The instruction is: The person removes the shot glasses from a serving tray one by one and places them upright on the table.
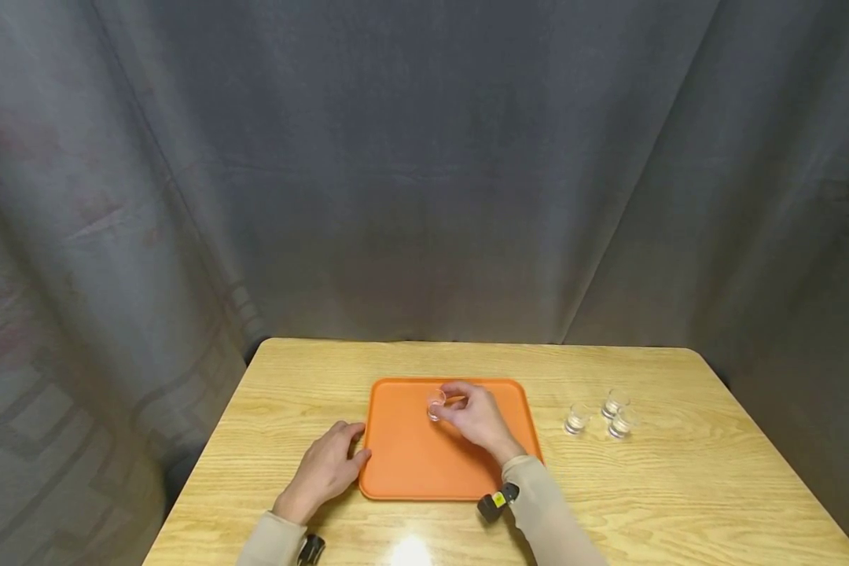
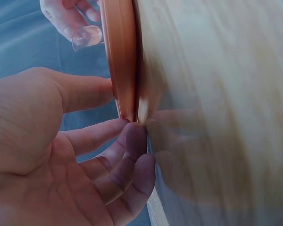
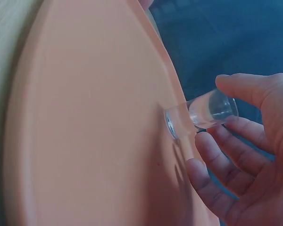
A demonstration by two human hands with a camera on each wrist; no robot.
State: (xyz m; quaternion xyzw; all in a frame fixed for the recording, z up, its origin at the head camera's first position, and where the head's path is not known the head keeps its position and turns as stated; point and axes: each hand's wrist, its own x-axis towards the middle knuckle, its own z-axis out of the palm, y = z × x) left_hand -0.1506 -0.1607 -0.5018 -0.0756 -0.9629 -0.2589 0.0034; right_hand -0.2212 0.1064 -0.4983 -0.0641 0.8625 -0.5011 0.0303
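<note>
In the head view, my right hand [image 1: 475, 417] holds a small clear shot glass [image 1: 435, 399] over the upper middle of an orange tray [image 1: 417, 464]. The right wrist view shows the thumb and fingers around the upper part of this glass [image 3: 205, 112], its base right at the tray surface [image 3: 99, 113]. At the tray's left side is my left hand [image 1: 325, 465]. Seen from the left wrist, that hand [image 2: 61, 141] has its thumb and index fingertip on the tray's rim [image 2: 120, 56], with the other fingers curled close to the wooden table.
Three more clear shot glasses stand in a loose group right of the tray: one nearer the tray [image 1: 576, 419], another farther back [image 1: 615, 402], and a third [image 1: 622, 423] just in front of that one. A grey curtain [image 1: 410, 173] hangs behind the wooden table [image 1: 679, 487].
</note>
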